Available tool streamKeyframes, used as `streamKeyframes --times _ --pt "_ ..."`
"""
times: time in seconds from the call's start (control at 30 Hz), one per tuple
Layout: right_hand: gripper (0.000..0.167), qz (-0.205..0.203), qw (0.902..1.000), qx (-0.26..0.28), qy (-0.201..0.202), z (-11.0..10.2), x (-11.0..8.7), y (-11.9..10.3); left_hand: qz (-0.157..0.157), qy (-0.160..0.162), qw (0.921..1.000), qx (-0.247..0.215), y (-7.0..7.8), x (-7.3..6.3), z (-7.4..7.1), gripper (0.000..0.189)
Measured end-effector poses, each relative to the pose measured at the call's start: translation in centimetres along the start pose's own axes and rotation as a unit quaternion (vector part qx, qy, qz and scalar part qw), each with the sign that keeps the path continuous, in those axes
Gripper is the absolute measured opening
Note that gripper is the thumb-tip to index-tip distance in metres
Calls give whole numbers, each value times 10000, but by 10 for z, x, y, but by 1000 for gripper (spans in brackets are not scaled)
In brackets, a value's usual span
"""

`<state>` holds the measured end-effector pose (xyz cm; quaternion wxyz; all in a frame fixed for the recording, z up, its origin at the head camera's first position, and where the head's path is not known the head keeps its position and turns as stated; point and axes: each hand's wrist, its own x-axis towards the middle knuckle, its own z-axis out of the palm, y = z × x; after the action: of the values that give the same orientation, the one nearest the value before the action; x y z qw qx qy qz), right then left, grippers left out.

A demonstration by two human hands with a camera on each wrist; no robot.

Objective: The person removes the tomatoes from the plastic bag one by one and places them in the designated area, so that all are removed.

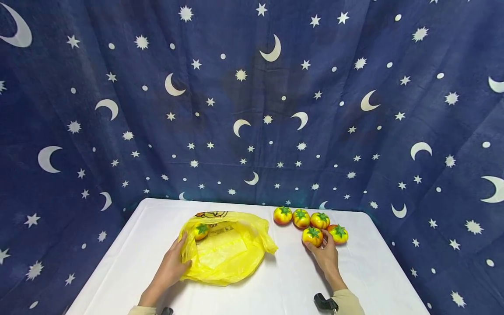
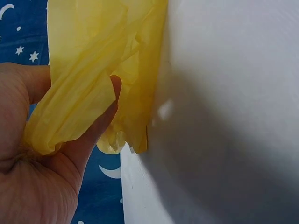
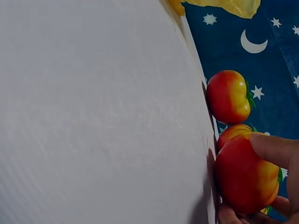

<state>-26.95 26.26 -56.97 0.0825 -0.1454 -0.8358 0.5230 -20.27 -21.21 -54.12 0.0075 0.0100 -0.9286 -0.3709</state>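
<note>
A yellow plastic bag [image 1: 220,271] lies with its mouth spread wide. My left hand [image 1: 170,263] grips the bag's left rim, and in the left wrist view the gathered plastic [image 2: 77,109] runs between thumb and fingers. Inside the bag, at its left, sits one red-yellow toy tomato [image 1: 201,232] with green leaves on top. On the right, my right hand [image 1: 327,257] holds another tomato [image 1: 313,237] between thumb and fingers. The right wrist view shows the thumb on the side of this tomato [image 3: 245,175], its red underside facing the camera.
Several more tomatoes stand close around the held one: one at the far left [image 1: 282,215], two behind it, and one to its right [image 1: 338,234]. A white cloth covers the table [image 1: 289,280]. Behind it hangs a dark blue curtain [image 1: 220,113] with moons and stars.
</note>
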Motion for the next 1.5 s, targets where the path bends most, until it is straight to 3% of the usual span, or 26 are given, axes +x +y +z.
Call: streamKeyframes --times 0.27,0.77,0.97,1.17,1.5 --pt "80 -177 9994 250 -164 -7 -1 -1 -110 6 9999 3 0 -2 -2 92" --pt "67 -930 9949 165 340 -22 -12 -44 -79 64 9999 -21 1 3 -5 93" --pt "64 -1190 9910 547 289 -17 -25 -58 -180 -26 9998 -2 3 4 -3 93" --pt "65 -1207 9897 769 31 -5 -40 -65 -141 -44 9999 43 0 2 0 93" --pt "60 -1583 9810 1105 -179 19 -55 -89 -67 -18 9999 121 -5 6 -1 94"
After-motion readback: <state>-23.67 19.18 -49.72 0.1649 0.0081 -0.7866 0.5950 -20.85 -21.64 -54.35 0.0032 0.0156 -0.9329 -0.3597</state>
